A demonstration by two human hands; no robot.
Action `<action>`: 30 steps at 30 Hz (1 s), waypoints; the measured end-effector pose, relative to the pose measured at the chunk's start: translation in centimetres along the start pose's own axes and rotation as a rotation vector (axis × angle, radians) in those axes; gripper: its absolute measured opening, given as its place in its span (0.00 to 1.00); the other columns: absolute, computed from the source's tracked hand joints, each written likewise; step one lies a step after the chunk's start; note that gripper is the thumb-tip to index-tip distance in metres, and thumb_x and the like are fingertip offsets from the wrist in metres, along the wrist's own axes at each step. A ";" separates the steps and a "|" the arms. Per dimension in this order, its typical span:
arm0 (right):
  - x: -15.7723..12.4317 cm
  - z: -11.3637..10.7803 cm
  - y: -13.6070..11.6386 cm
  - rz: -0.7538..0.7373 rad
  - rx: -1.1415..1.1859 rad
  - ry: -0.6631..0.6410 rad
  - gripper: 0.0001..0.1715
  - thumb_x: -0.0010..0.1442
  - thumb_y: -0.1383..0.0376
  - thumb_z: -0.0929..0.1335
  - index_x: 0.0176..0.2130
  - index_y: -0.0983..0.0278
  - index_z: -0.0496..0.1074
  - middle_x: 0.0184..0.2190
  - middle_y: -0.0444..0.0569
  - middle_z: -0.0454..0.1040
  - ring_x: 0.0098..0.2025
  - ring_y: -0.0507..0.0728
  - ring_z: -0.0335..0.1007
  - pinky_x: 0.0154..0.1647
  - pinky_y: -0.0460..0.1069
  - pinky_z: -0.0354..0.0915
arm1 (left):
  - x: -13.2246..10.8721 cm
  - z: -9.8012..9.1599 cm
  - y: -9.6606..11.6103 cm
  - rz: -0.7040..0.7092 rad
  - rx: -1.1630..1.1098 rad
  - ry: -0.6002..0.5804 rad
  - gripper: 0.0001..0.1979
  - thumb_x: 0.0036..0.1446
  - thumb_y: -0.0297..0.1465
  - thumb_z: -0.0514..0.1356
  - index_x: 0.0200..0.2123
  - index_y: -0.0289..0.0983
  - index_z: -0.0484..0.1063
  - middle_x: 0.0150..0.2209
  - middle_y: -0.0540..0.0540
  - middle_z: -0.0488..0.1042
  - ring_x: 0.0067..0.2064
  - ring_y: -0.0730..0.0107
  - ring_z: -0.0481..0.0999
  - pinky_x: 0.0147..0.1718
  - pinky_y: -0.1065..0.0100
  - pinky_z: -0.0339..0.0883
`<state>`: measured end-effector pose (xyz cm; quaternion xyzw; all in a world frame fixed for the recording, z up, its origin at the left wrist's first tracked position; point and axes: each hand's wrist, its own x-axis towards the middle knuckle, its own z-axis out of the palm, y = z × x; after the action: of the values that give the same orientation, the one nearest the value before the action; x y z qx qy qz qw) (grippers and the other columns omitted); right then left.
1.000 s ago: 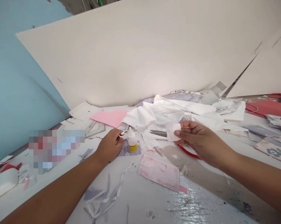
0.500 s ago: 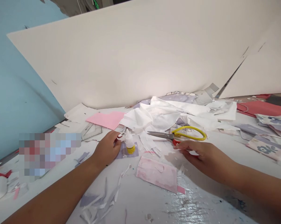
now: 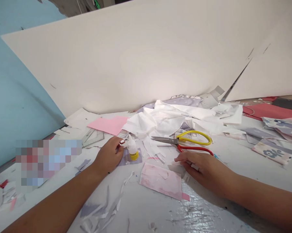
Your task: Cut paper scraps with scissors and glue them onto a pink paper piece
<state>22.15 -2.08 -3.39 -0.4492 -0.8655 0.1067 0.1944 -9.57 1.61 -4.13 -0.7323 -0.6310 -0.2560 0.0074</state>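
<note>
Left hand (image 3: 108, 154) curls beside a light glue bottle (image 3: 132, 149), grip unclear; right hand (image 3: 204, 170) pinches a flimsy scrap (image 3: 177, 166) by its edge.

Head-worn view, facing forward and down

left hand (image 3: 108, 154): curled | right hand (image 3: 203, 171): palm-down, fingers extended

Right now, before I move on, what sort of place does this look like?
Probably a craft or sewing workspace: large scissors lie among white fabric offcuts, with a small glue bottle and printed fabric pieces nearby.
</note>
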 end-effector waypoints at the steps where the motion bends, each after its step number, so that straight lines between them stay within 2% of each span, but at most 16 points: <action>1: 0.0 0.1 0.0 0.010 0.006 -0.003 0.15 0.57 0.69 0.57 0.40 0.59 0.69 0.38 0.48 0.78 0.38 0.57 0.74 0.33 0.50 0.70 | 0.0 0.0 0.0 0.002 -0.001 0.000 0.07 0.51 0.30 0.49 0.33 0.40 0.65 0.35 0.48 0.70 0.36 0.66 0.70 0.33 0.67 0.64; 4: -0.1 0.3 -0.3 0.051 0.044 -0.007 0.14 0.57 0.68 0.58 0.39 0.59 0.69 0.37 0.48 0.77 0.39 0.58 0.74 0.34 0.51 0.70 | 0.0 -0.1 0.0 0.009 -0.003 -0.001 0.07 0.50 0.30 0.50 0.33 0.40 0.65 0.35 0.48 0.70 0.36 0.66 0.70 0.35 0.67 0.64; 7: 0.1 0.4 -0.7 0.139 0.200 0.024 0.11 0.57 0.65 0.60 0.38 0.59 0.69 0.37 0.49 0.77 0.39 0.58 0.73 0.36 0.51 0.69 | 0.0 -0.2 0.1 0.016 -0.007 -0.012 0.07 0.50 0.30 0.49 0.33 0.40 0.65 0.34 0.48 0.70 0.35 0.66 0.70 0.36 0.66 0.64; 10: 0.5 0.4 -1.1 0.334 0.509 0.134 0.08 0.56 0.62 0.63 0.36 0.60 0.68 0.31 0.46 0.75 0.32 0.56 0.72 0.32 0.50 0.68 | 0.0 -0.2 0.0 0.017 -0.012 -0.019 0.07 0.50 0.30 0.49 0.33 0.40 0.65 0.34 0.48 0.70 0.35 0.65 0.70 0.36 0.65 0.64; 13: 1.1 0.0 -1.2 0.519 0.875 0.251 0.09 0.51 0.61 0.69 0.34 0.61 0.67 0.24 0.41 0.70 0.25 0.52 0.68 0.30 0.48 0.69 | 0.0 -0.1 -0.1 0.018 -0.012 -0.016 0.07 0.50 0.30 0.49 0.33 0.40 0.65 0.35 0.47 0.70 0.35 0.65 0.70 0.35 0.65 0.64; 16: 1.6 -0.4 -1.2 0.626 1.225 0.292 0.13 0.45 0.64 0.73 0.31 0.61 0.66 0.23 0.39 0.67 0.26 0.49 0.67 0.31 0.46 0.71 | 0.0 0.0 -0.1 0.017 -0.012 -0.013 0.07 0.50 0.30 0.49 0.33 0.40 0.65 0.35 0.48 0.70 0.35 0.65 0.70 0.36 0.65 0.64; 19: 1.7 -0.7 -1.0 0.719 1.449 0.293 0.15 0.44 0.68 0.74 0.31 0.60 0.66 0.25 0.38 0.66 0.27 0.47 0.65 0.31 0.42 0.71 | 0.0 -0.1 0.0 0.010 -0.012 -0.014 0.07 0.51 0.30 0.49 0.33 0.40 0.65 0.35 0.48 0.70 0.35 0.65 0.70 0.35 0.65 0.64; 23: 1.7 -0.8 -0.7 0.715 1.563 0.287 0.15 0.44 0.70 0.74 0.31 0.59 0.67 0.28 0.37 0.65 0.27 0.45 0.65 0.31 0.42 0.72 | -0.1 -0.1 0.1 0.005 -0.010 -0.014 0.07 0.51 0.30 0.49 0.33 0.40 0.65 0.35 0.48 0.70 0.35 0.65 0.70 0.35 0.66 0.64; 30: 2.0 -1.6 -0.9 0.665 1.560 0.263 0.14 0.44 0.69 0.74 0.28 0.59 0.66 0.26 0.37 0.65 0.26 0.46 0.65 0.33 0.43 0.72 | -0.1 -0.3 0.1 0.019 -0.009 -0.013 0.07 0.51 0.31 0.49 0.33 0.40 0.65 0.34 0.48 0.70 0.35 0.66 0.70 0.35 0.65 0.64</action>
<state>21.17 -0.93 -1.16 -0.4263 -0.3384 0.6699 0.5050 -9.55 1.42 -3.90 -0.7400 -0.6229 -0.2538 0.0026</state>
